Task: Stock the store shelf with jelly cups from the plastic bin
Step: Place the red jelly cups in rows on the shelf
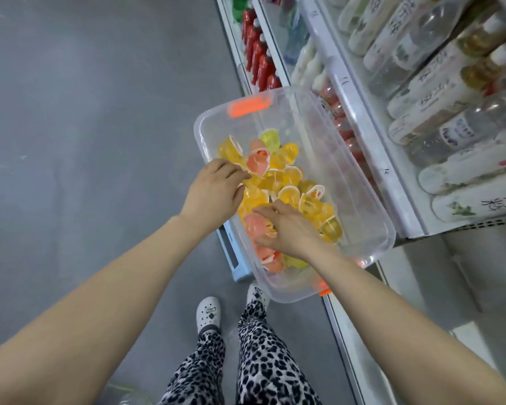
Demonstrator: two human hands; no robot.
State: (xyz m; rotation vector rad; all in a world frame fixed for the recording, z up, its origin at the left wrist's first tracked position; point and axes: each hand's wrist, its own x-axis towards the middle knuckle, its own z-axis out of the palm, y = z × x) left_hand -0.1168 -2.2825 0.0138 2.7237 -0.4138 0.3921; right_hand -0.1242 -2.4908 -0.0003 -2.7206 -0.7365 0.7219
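A clear plastic bin (360, 200) with orange latches sits in front of the shelf, holding several yellow, pink and green jelly cups (287, 176). Both my hands are inside it. My left hand (214, 188) reaches into the pile at the bin's left wall, its fingers curled among yellow and pink cups. Lower in the bin, my right hand (287, 229) lies spread on top of the pile, its fingers touching pink and yellow cups. Whether either hand grips a cup is hidden by the fingers.
The store shelf (371, 135) runs along the right, with white and clear bottles (438, 92) on upper tiers and red bottles (257, 54) further back. A light blue stool (234, 258) shows under the bin. Grey floor lies to the left; my feet stand below.
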